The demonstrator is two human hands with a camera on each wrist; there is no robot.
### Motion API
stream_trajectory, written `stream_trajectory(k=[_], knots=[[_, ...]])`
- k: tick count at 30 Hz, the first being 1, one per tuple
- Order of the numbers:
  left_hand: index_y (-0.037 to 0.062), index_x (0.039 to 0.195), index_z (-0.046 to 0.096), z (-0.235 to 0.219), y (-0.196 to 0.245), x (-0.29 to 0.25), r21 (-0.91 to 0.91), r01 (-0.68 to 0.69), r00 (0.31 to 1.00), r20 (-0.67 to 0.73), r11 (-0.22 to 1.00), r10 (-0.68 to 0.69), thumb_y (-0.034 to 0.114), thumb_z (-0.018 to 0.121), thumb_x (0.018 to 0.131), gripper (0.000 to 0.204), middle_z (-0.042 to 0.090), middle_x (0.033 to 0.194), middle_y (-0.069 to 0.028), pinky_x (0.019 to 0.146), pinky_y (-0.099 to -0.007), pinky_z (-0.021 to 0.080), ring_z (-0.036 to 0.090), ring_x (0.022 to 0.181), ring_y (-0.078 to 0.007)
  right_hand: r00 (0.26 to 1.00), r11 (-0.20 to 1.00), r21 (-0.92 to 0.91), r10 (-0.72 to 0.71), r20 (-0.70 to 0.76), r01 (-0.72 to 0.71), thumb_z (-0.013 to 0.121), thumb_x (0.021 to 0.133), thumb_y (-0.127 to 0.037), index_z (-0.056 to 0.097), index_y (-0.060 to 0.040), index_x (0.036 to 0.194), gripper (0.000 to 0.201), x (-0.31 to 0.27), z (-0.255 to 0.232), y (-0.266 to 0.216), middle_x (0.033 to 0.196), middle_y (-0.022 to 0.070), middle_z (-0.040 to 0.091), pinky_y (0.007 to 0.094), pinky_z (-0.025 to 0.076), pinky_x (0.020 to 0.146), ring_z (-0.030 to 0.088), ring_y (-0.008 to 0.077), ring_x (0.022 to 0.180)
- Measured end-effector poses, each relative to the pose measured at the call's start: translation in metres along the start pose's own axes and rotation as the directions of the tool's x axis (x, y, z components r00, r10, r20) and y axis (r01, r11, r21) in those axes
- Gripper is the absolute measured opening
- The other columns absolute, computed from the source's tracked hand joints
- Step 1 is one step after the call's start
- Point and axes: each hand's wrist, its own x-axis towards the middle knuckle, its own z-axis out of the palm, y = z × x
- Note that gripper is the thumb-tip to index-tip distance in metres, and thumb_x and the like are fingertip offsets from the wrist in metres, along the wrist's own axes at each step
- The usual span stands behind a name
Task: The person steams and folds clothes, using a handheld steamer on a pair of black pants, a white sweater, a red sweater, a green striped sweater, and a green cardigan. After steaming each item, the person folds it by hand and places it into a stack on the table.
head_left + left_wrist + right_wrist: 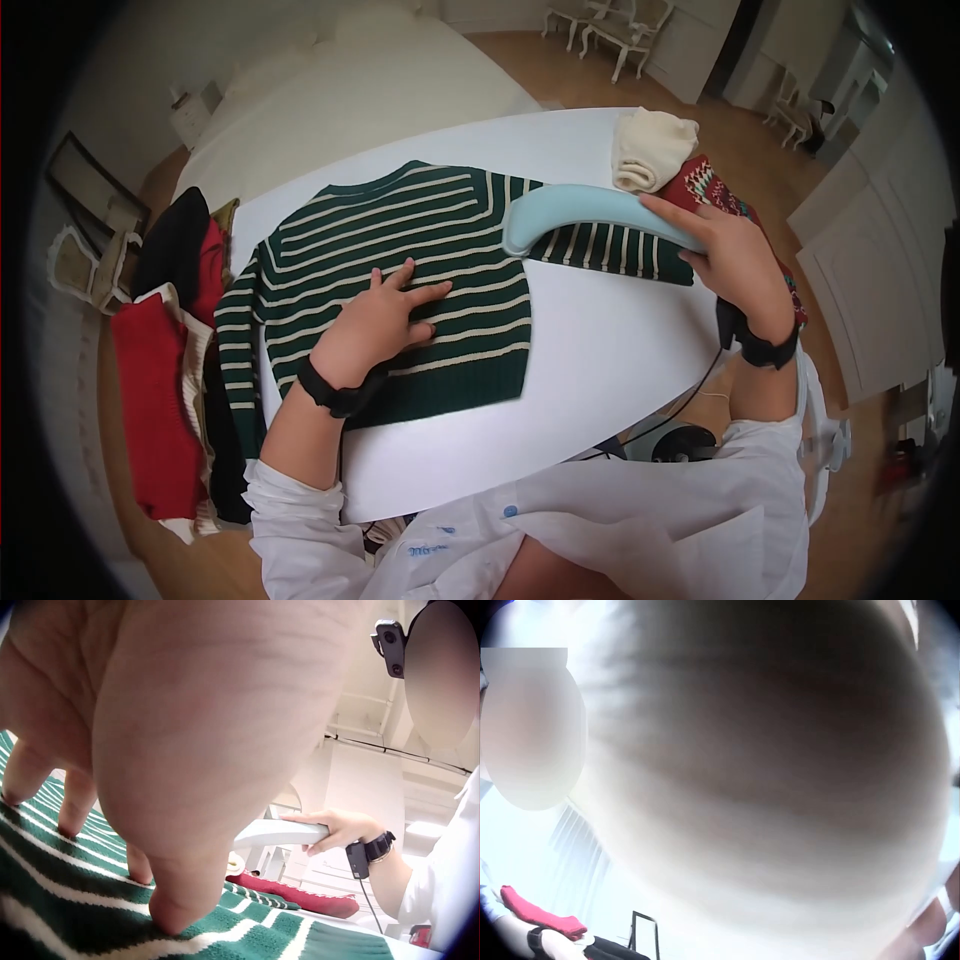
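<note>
A dark green sweater with cream stripes lies spread on a white board, its right sleeve stretched out sideways. My left hand rests on the body of the sweater with fingers spread; in the left wrist view the fingertips press on the knit. With my right hand I grip one end of a light blue, curved handheld tool. Its broad head is over the shoulder, where the sleeve begins. The palm fills most of the right wrist view and hides the tool there.
Red, cream and black knitwear hangs over the board's left end, with a red garment outermost. A folded cream garment and a patterned red one lie at the far right. The white board tapers towards the right. Behind it stands a large pale surface.
</note>
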Motion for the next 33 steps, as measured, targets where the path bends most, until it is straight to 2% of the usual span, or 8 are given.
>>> stream_trajectory(k=[5, 9, 15, 19, 23, 29, 30, 33], knots=[[0.0382, 0.157, 0.046, -0.003, -0.022, 0.004, -0.112, 0.042, 0.996, 0.079, 0.993, -0.034, 0.033, 0.083, 0.085, 0.081, 0.023, 0.172, -0.0153, 0.121, -0.0546, 0.038, 0.018, 0.155, -0.0523, 0.992, 0.992, -0.008, 0.128, 0.006, -0.128, 0.08, 0.076, -0.002, 0.065, -0.0359, 0.143, 0.076, -0.04, -0.018, 0.023, 0.083, 0.0134, 0.067, 0.0417, 0.055, 0.072, 0.067, 0.0309, 0.074], [0.0326, 0.163, 0.035, -0.002, -0.032, 0.008, -0.1, 0.125, 0.992, 0.035, 0.987, -0.122, 0.047, 0.088, 0.078, 0.101, 0.017, 0.173, -0.0195, 0.119, -0.0549, 0.039, 0.018, 0.157, -0.0462, 0.985, 0.987, 0.007, 0.16, 0.058, -0.16, 0.08, 0.076, -0.002, 0.066, -0.0348, 0.142, 0.075, -0.042, -0.026, 0.025, 0.085, 0.0129, 0.067, 0.0412, 0.054, 0.073, 0.067, 0.0316, 0.076], [0.0355, 0.163, 0.034, -0.008, -0.024, 0.006, 0.0, 0.194, 0.98, 0.029, 0.981, -0.194, 0.057, 0.088, 0.072, 0.109, 0.016, 0.174, -0.0189, 0.118, -0.06, 0.039, 0.018, 0.158, -0.0435, 0.999, 0.998, 0.046, -0.051, 0.018, 0.05, 0.079, 0.079, -0.003, 0.05, -0.0388, 0.155, 0.089, 0.013, 0.014, 0.004, 0.084, 0.012, 0.061, 0.0437, 0.052, 0.07, 0.064, 0.0314, 0.073], [0.036, 0.163, 0.033, -0.006, -0.032, 0.005, -0.028, 0.129, 0.991, 0.024, 0.991, -0.128, 0.056, 0.093, 0.066, 0.115, 0.015, 0.173, -0.0204, 0.119, -0.0546, 0.039, 0.017, 0.158, -0.0446, 0.994, 0.992, 0.079, -0.095, -0.052, 0.098, 0.079, 0.081, -0.003, 0.049, -0.04, 0.155, 0.088, 0.056, 0.053, -0.026, 0.084, 0.0116, 0.06, 0.042, 0.054, 0.071, 0.063, 0.0304, 0.073], [0.0325, 0.164, 0.032, -0.007, -0.031, 0.005, -0.012, 0.13, 0.991, 0.046, 0.991, -0.13, 0.056, 0.095, 0.062, 0.123, 0.014, 0.173, -0.023, 0.12, -0.0522, 0.038, 0.016, 0.158, -0.0462, 0.978, 0.972, 0.131, -0.183, -0.1, 0.195, 0.077, 0.082, -0.001, 0.05, -0.0403, 0.154, 0.086, 0.07, 0.06, -0.021, 0.085, 0.0118, 0.061, 0.0414, 0.055, 0.072, 0.065, 0.0299, 0.074], [0.0312, 0.164, 0.031, -0.005, -0.032, 0.007, -0.024, 0.134, 0.99, 0.043, 0.991, -0.133, 0.057, 0.096, 0.06, 0.126, 0.013, 0.173, -0.0233, 0.121, -0.0525, 0.038, 0.016, 0.157, -0.0467, 0.993, 0.986, 0.118, -0.112, -0.048, 0.117, 0.08, 0.077, 0.002, 0.054, -0.0375, 0.152, 0.088, 0.033, 0.041, 0.017, 0.086, 0.0115, 0.062, 0.0418, 0.054, 0.076, 0.064, 0.03, 0.077], [0.0313, 0.165, 0.031, -0.005, -0.032, 0.006, -0.028, 0.135, 0.99, 0.043, 0.99, -0.133, 0.057, 0.096, 0.06, 0.126, 0.014, 0.173, -0.0233, 0.121, -0.0527, 0.038, 0.015, 0.157, -0.0473, 0.999, 0.993, 0.114, -0.032, 0.014, 0.03, 0.081, 0.074, 0.004, 0.054, -0.0369, 0.152, 0.091, 0.021, 0.035, 0.019, 0.089, 0.0114, 0.064, 0.0423, 0.054, 0.08, 0.065, 0.0303, 0.08], [0.0317, 0.164, 0.031, -0.002, -0.034, 0.007, -0.021, 0.126, 0.992, 0.029, 0.992, -0.125, 0.057, 0.096, 0.059, 0.126, 0.014, 0.173, -0.0231, 0.12, -0.0537, 0.038, 0.016, 0.157, -0.0472, 0.994, 0.987, 0.118, 0.112, 0.0, -0.111, 0.079, 0.077, 0.003, 0.059, -0.0373, 0.147, 0.083, -0.02, 0.026, 0.028, 0.086, 0.0125, 0.063, 0.0432, 0.054, 0.079, 0.065, 0.0315, 0.08]])
